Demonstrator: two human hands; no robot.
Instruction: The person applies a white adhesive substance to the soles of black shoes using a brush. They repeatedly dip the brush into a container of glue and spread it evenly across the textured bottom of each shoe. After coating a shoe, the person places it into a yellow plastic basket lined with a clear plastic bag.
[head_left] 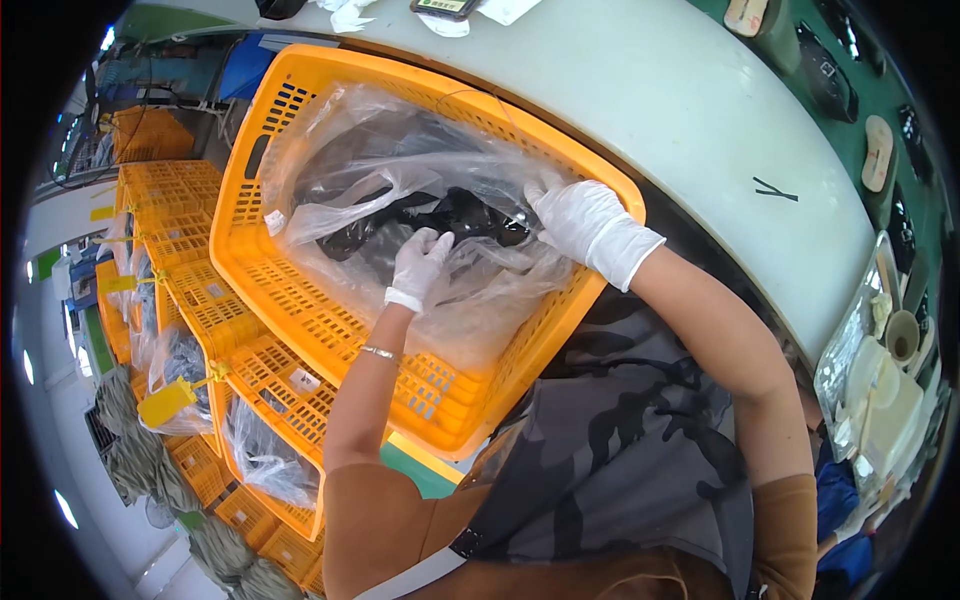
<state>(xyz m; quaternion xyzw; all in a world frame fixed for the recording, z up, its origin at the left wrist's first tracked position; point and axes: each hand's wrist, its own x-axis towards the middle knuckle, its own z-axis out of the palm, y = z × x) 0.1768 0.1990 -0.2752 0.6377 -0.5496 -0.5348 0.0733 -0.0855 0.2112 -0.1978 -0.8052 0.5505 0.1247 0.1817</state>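
Note:
A yellow plastic crate (300, 300) with slotted sides stands before me, lined with a large clear plastic bag (480, 335). Through the bag's gap several glossy black pieces (470, 215) show; their exact kind is hard to make out. My left hand (420, 265), in a white glove, is closed with its curled fingers pinching the bag at the near side of that gap. At the crate's right end my right hand (580, 222), also gloved in white, has its fingers bent around the bag's edge. Its fingertips are partly hidden in the plastic.
A pale curved table (690, 110) runs behind the crate, with two short black strips (775, 190) on it. Beyond it, a green conveyor (790, 60) carries shoe parts. Stacked yellow crates (200, 290) with bags and tags stand at left. Another person's gloved hand (858, 515) shows at lower right.

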